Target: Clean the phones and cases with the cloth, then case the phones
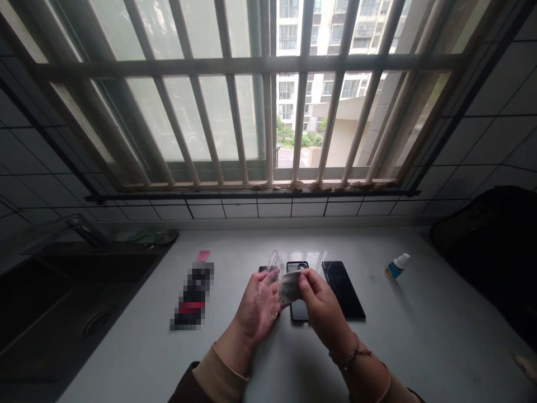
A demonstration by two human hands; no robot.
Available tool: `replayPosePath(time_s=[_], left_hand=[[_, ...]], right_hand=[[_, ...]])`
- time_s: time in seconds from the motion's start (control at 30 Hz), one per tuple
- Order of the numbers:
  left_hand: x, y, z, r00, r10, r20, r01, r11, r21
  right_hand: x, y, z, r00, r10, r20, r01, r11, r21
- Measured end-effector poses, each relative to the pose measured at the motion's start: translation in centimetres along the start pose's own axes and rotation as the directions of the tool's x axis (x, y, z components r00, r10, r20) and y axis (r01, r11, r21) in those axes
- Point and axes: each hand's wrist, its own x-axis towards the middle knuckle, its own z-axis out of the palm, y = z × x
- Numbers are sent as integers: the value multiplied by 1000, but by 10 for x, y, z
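My left hand [255, 310] grips a clear phone case [272, 263], tilted up on its edge above the counter. Between the thumb and fingers of my right hand [322, 302] is a small grey cloth [289, 287], held against or very near the inner side of the case. A black-rimmed phone case or phone [299, 314] lies under my hands, partly covered by them. Just right of it rests a black phone [344, 290], screen side up. Another small dark object [263, 268] shows behind my left fingers, mostly hidden.
A small spray bottle [396, 266] with a white cap stands on the white counter [235, 252] at right. Toward the left lie a blurred-out dark item [193, 296] and a pink slip [203, 256]. A dark sink [84, 313] fills the left side; a black bag [490, 257] is far right.
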Motion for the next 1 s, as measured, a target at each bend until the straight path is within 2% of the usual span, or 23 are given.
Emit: replayPosePath(time_s=[0.13,0.2,0.27,0.33,0.43,0.53,0.63,0.7,0.83,1.0], left_hand=[[-2,-2,-1,991,-82,105,80,997,20],[-5,-4,-1,979,-127,157,124,992,29],[-7,-5,0,969,-164,187,156,986,54],[-8,-7,3,959,-180,220,165,983,83],[-9,-10,7,945,-152,288,133,987,85],[-8,-13,7,944,-112,310,105,994,40],[-6,-16,3,961,-96,260,108,994,-35],[-4,-17,1,974,-74,215,93,993,-77],[-1,-16,2,995,-6,103,18,994,-110],[-1,-9,7,997,60,-45,-66,989,-133]], right_hand=[[9,2,-16,976,-10,-217,12,1000,6],[10,-2,-23,950,-86,-300,75,996,-49],[10,-6,-26,924,-184,-335,131,976,-174],[7,-10,-25,917,-282,-282,184,927,-327],[3,-11,-18,910,-402,-99,323,839,-437],[2,-5,-11,848,-522,94,480,681,-552],[1,0,-8,783,-578,230,576,534,-619],[1,1,-7,760,-590,272,612,510,-604],[-1,-1,-4,757,-561,335,641,540,-545],[-4,-3,1,719,-551,423,694,545,-470]])
